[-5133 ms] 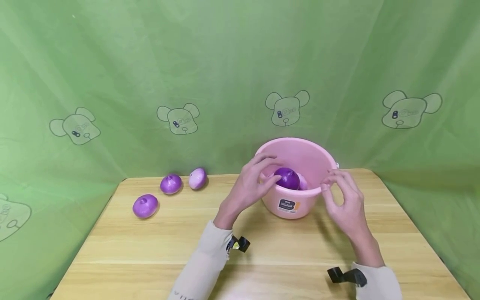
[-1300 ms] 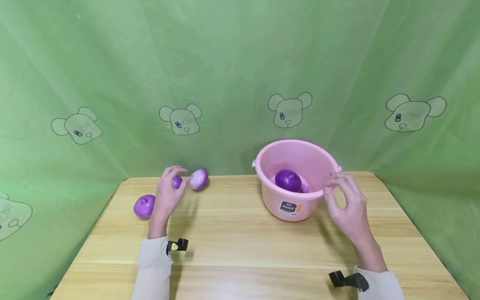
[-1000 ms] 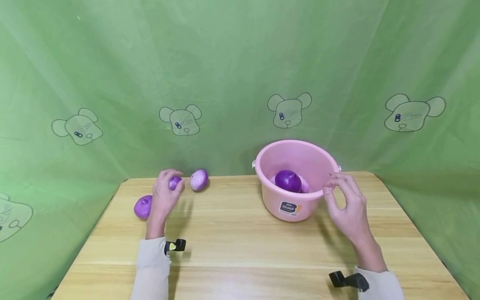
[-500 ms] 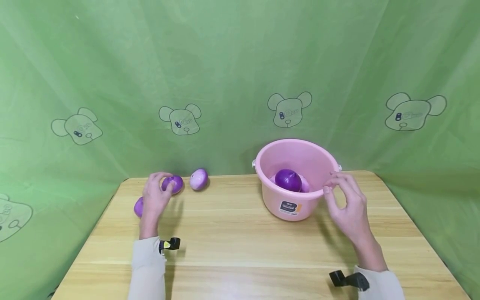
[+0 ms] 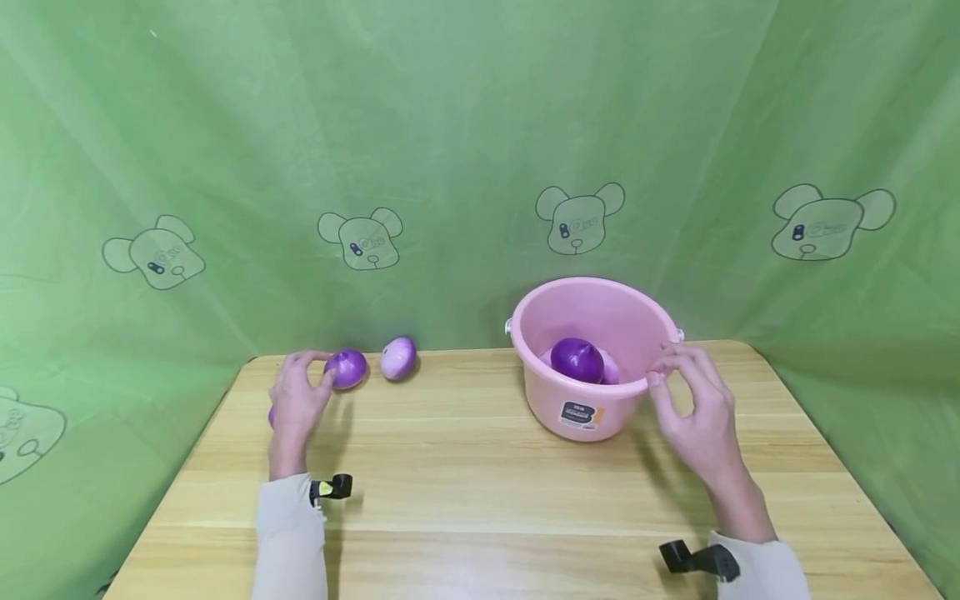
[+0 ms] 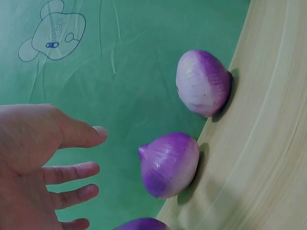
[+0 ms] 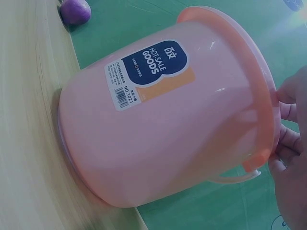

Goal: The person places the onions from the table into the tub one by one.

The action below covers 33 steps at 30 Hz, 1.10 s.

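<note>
At the left of the table my left hand [image 5: 298,402] hovers with its fingers apart and holds nothing. Just right of its fingertips lies a purple onion [image 5: 347,369], and a paler onion [image 5: 398,359] rests further right. The hand mostly hides another onion [image 5: 272,417] in the head view; its top edge peeks in at the bottom of the left wrist view. My right hand [image 5: 697,417] pinches the rim of an upright pink bucket [image 5: 542,398] between thumb and fingers. A dark purple onion [image 5: 576,359] sits inside, with something paler under it.
The wooden table [image 5: 450,500] reaches back to a green curtain [image 5: 465,125] printed with bear heads, which also hangs along both sides. A thin handle [image 7: 235,178] hangs at the bucket's side in the right wrist view.
My left hand has gone from the bucket to the onions at the left, passed over the middle one and drifted further left, uncovering it. The right hand has stayed at the rim.
</note>
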Each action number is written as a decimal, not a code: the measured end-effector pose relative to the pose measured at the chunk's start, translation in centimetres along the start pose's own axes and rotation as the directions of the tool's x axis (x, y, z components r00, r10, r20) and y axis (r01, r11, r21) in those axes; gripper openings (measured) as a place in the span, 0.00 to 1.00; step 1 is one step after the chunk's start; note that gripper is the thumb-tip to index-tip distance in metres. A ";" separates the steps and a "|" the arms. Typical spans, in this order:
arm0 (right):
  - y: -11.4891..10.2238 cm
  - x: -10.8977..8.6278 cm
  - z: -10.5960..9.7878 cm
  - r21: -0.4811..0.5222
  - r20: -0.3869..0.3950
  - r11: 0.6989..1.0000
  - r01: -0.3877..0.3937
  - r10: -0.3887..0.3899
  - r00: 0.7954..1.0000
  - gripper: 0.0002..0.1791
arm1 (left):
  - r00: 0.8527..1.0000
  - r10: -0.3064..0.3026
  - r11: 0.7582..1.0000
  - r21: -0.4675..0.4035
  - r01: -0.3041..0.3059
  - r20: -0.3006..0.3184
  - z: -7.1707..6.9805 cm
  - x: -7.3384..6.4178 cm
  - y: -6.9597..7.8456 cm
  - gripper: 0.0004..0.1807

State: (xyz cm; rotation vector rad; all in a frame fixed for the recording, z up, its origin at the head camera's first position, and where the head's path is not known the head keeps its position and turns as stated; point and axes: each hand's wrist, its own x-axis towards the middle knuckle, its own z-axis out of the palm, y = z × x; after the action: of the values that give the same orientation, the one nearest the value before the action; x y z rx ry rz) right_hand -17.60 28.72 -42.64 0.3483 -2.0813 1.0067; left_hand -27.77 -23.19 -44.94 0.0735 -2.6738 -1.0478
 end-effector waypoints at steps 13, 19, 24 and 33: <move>0.0 0.1 0.1 0.021 -0.023 0.999 0.027 -0.027 0.999 0.07 | 0.998 -0.059 0.996 0.059 0.059 -0.005 -0.3 0.1 -1.4 0.21; -0.1 0.2 0.2 0.027 -0.042 0.999 0.041 -0.040 0.998 0.06 | 0.997 -0.081 0.993 0.089 0.082 -0.007 -0.2 0.0 -2.3 0.21; 0.0 0.2 0.3 0.029 -0.055 0.998 0.047 -0.046 0.997 0.06 | 0.993 -0.121 0.989 0.093 0.119 0.018 -0.3 0.0 -2.7 0.22; 0.1 0.2 0.4 0.028 -0.059 0.999 0.045 -0.043 0.997 0.06 | 0.970 -0.213 0.974 0.108 0.201 0.116 -0.8 -0.3 -3.2 0.28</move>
State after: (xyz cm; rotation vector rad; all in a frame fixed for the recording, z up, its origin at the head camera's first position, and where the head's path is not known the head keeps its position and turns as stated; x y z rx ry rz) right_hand -17.97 28.52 -42.66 0.3740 -2.0004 1.0105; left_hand -27.46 -26.02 -46.65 0.3230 -2.8803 -1.0141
